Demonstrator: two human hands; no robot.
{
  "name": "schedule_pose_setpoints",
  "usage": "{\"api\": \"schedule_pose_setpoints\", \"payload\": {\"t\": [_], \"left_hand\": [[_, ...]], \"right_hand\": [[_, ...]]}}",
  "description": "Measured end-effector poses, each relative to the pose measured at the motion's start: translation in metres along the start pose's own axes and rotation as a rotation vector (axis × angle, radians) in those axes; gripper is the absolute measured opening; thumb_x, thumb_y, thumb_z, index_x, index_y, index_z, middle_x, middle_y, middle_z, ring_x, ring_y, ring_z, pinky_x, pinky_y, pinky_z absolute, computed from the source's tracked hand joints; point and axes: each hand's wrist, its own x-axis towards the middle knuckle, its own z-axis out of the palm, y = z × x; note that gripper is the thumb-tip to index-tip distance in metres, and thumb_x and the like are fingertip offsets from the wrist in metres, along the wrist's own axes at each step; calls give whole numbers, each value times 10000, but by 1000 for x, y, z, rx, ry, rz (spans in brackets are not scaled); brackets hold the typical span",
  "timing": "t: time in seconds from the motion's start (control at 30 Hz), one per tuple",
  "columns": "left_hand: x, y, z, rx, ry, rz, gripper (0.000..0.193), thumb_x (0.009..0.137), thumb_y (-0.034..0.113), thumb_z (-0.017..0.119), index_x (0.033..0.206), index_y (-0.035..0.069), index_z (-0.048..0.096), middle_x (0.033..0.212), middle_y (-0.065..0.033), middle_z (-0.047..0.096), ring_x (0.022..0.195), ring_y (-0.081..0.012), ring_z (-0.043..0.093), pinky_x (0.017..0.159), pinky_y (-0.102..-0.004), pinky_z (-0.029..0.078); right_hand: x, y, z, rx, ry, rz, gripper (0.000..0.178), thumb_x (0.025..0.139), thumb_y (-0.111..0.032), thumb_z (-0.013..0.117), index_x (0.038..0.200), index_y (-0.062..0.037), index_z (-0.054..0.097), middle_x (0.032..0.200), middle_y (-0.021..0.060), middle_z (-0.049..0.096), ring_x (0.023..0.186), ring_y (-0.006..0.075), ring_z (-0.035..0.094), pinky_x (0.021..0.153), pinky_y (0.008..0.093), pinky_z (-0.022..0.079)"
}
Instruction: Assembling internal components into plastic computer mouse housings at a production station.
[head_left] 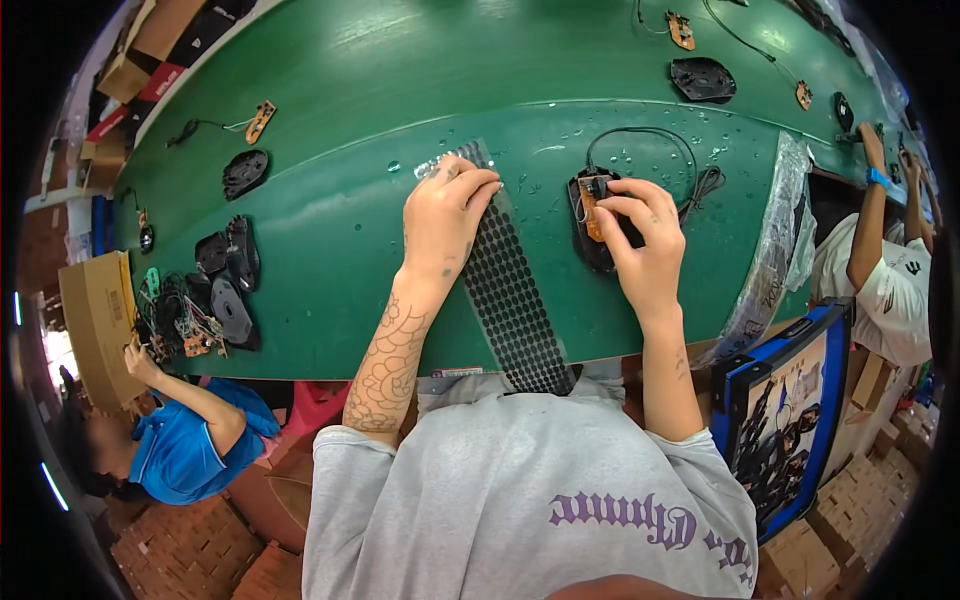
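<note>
A clear sheet (515, 290) covered in rows of small black oval pads runs from the table's near edge up beneath my left hand (447, 210). Thumb and forefinger of that hand are pinched together over the sheet's far end; whatever lies between them is too small to make out. My right hand (645, 235) grips a narrow orange circuit board (588, 213) with thumb and fingers. The board sits in an open black computer-mouse base (597, 258). A black cable (640, 130) loops from it to a tied coil (708, 182) at the right.
On the green table (330, 230) lie mouse shells (230, 310) and a wire pile (180, 310) at left, with another shell (703, 80) far right. Plastic wrap (760, 260) edges the right side. Co-workers (200, 440) sit left and right. Water-like drops dot the surface.
</note>
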Motion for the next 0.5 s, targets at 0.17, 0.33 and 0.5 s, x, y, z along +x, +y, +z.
{"api": "schedule_pose_setpoints", "payload": {"t": [0.17,0.33,0.5], "left_hand": [[3,3,-3,-68,-70,-96,65,809,60,729,865,56,699,835,8,610,651,-164,560,627,-286,467],[5,2,-7,-131,-103,-128,56,815,59,723,850,59,680,841,11,615,658,-159,560,638,-287,468],[1,1,-9,-210,-34,73,68,806,32,721,842,60,671,866,17,633,668,-146,563,637,-275,469]], "right_hand": [[-4,6,5,-6,-14,25,120,750,-23,747,853,-37,687,1139,54,666,1021,250,590,896,356,483],[-5,11,7,-11,2,-32,126,743,-17,747,850,-39,685,1144,56,663,1027,253,587,898,360,484],[-4,7,7,-23,-10,-22,105,767,-28,737,862,-43,693,1159,48,671,1055,234,588,919,341,478]]}}
